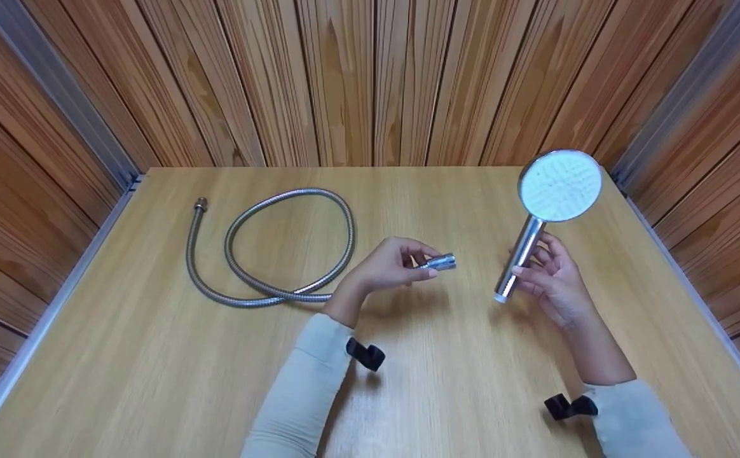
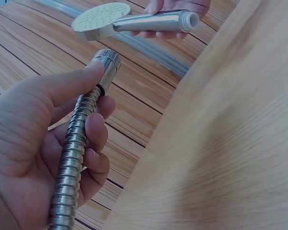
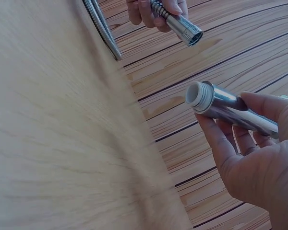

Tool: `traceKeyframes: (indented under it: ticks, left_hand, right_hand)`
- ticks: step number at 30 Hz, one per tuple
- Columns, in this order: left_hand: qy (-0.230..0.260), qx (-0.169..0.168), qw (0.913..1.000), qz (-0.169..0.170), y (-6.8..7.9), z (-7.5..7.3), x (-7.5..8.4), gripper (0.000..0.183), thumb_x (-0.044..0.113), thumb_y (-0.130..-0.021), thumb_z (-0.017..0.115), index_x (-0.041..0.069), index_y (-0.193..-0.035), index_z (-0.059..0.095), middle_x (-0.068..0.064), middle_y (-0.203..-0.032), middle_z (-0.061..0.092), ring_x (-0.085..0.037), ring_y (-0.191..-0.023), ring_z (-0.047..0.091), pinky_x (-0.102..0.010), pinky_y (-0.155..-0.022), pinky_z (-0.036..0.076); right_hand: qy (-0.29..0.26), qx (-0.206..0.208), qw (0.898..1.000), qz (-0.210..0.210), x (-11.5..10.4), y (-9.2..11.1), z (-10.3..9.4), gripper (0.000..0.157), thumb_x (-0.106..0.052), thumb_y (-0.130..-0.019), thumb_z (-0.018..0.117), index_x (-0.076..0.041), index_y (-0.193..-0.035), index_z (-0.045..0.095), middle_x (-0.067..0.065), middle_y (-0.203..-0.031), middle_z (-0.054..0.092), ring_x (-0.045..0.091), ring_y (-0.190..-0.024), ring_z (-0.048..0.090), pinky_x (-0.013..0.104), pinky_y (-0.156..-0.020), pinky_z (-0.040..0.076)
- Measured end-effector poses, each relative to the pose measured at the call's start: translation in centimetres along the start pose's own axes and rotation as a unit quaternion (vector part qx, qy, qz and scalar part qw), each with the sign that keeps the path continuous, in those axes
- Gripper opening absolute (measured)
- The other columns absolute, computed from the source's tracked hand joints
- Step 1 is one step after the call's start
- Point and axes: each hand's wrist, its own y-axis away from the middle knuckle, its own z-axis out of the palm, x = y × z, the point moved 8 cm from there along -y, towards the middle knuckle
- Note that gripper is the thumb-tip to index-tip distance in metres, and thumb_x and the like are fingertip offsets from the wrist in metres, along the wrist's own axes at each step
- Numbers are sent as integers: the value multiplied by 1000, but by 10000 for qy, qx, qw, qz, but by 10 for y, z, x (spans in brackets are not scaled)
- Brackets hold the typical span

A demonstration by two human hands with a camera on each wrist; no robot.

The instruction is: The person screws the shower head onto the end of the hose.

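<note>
My left hand holds one end of a ribbed metal shower hose, thumb on the chrome connector. That connector points right, its open mouth showing in the right wrist view. The rest of the hose lies looped on the table, its far nut at the back left. In my right hand is a chrome shower head, gripped by its handle with the round white face up. At the handle's lower end a white threaded neck faces the connector, with a gap between them.
Both hands are over a light wooden table. Wood-plank walls rise behind it and on both sides, with grey metal strips at the corners. A black clip sits at each sleeve cuff.
</note>
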Motion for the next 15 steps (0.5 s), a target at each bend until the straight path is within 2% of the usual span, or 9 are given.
traceKeyframes:
  ticks: [3, 5, 9, 15]
  left_hand:
    - [172, -7, 9998, -97, 1, 1, 0, 22, 16, -88, 75, 16, -110, 73, -5, -91, 66, -20, -72, 64, -41, -69, 56]
    - [253, -19, 9995, -163, 2, 2, 1, 23, 11, -88, 73, 13, -111, 72, -6, -91, 65, -22, -72, 66, -42, -71, 57]
    - [279, -53, 9992, -269, 4, 5, 3, 22, 6, -90, 69, 9, -112, 70, -6, -94, 66, -22, -74, 67, -34, -68, 57]
    - [107, 62, 9993, -352, 12, 6, 2, 21, 6, -90, 70, 13, -110, 71, -1, -101, 64, -18, -80, 65, -31, -67, 55]
  right_hand:
    - [245, 147, 9996, -26, 1, -1, 3, 55, 20, -88, 54, -13, -131, 43, 5, -108, 59, 18, -92, 65, 32, -67, 57]
    - [396, 238, 9989, -9, 2, -1, 4, 54, 19, -87, 55, -13, -130, 44, 4, -107, 60, 18, -90, 65, 33, -66, 57]
    - [589, 299, 9978, -10, 2, -1, 8, 52, 16, -89, 56, -15, -129, 45, 4, -107, 61, 18, -91, 66, 34, -68, 58]
    - [761, 208, 9967, -194, -5, 2, 20, 51, 12, -90, 59, -15, -131, 43, 4, -108, 61, 18, -93, 66, 36, -71, 58]
